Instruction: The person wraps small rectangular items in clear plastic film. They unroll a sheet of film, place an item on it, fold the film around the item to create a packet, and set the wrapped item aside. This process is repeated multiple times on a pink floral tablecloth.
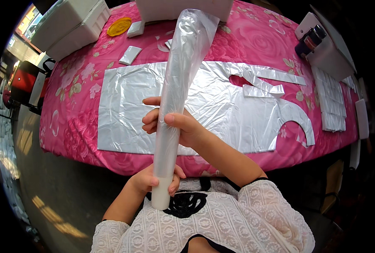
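Observation:
Both my hands hold a long roll of clear plastic film [177, 76], tilted upright in front of me. Around its white lower end, close to my blouse, my left hand [144, 178] is wrapped. Higher up, my right hand [186, 127] grips the roll at mid-length, thumb across the front and fingers showing on the far side. Loose film flares at the roll's top. Behind it, a silvery plastic apron [221, 114] lies spread on the table, with its strap strips and a curved cut-out toward the right. The roll hides part of the apron.
A pink floral cloth covers the table [82, 122]. White foam boxes [73, 31] stand at the back left, another [153, 10] at the back. Small folded packets [130, 55] and a yellow disc [119, 27] lie nearby. A dark bottle [310, 41] and folded silvery sheets [328, 101] are right.

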A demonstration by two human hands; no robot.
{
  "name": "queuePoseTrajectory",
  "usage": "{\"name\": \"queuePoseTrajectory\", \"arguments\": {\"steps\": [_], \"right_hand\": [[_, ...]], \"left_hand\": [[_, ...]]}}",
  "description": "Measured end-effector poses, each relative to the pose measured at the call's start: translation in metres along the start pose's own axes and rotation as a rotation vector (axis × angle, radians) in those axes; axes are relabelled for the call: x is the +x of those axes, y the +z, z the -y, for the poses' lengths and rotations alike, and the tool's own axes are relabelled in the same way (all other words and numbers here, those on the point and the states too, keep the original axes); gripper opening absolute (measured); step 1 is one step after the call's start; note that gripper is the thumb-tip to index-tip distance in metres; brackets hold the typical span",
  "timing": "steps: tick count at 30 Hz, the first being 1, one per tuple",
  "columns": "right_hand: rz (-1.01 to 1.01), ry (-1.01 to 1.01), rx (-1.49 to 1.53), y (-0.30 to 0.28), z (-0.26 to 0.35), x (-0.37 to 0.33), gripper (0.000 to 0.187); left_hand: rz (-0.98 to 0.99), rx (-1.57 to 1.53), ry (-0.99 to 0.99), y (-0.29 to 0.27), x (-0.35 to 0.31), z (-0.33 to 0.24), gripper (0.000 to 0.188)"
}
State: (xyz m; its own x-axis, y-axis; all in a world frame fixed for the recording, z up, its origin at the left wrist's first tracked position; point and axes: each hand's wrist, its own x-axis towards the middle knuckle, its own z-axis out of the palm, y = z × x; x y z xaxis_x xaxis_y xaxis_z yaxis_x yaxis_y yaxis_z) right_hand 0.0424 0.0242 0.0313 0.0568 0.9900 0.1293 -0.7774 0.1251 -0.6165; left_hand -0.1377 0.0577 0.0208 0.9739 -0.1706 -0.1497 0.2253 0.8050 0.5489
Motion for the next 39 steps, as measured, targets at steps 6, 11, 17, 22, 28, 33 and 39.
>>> {"name": "queuePoseTrajectory", "arguments": {"steps": [6, 11, 17, 22, 28, 33, 39], "right_hand": [[-0.268, -0.024, -0.315, -0.011, 0.0, -0.001, 0.056], [-0.335, 0.037, -0.379, -0.021, -0.012, -0.009, 0.053], [-0.345, 0.116, -0.445, -0.02, -0.005, -0.021, 0.035], [-0.254, 0.1, -0.408, -0.023, -0.006, -0.026, 0.023], [-0.176, 0.109, -0.429, -0.028, -0.013, -0.031, 0.017], [-0.18, 0.174, -0.432, -0.024, -0.008, -0.039, 0.016], [-0.194, 0.203, -0.321, -0.022, -0.02, -0.051, 0.014]], "left_hand": [[-0.682, 0.594, 0.057, -0.005, 0.006, 0.009, 0.051], [-0.696, 0.462, 0.099, -0.004, 0.003, 0.014, 0.035], [-0.732, 0.353, 0.17, -0.001, 0.006, 0.003, 0.033], [-0.73, 0.386, 0.194, 0.0, 0.008, 0.002, 0.035], [-0.746, 0.333, 0.236, -0.004, 0.009, 0.001, 0.036], [-0.739, 0.34, 0.278, -0.007, 0.008, 0.004, 0.036], [-0.7, 0.333, 0.336, -0.003, 0.016, 0.013, 0.044]]}}
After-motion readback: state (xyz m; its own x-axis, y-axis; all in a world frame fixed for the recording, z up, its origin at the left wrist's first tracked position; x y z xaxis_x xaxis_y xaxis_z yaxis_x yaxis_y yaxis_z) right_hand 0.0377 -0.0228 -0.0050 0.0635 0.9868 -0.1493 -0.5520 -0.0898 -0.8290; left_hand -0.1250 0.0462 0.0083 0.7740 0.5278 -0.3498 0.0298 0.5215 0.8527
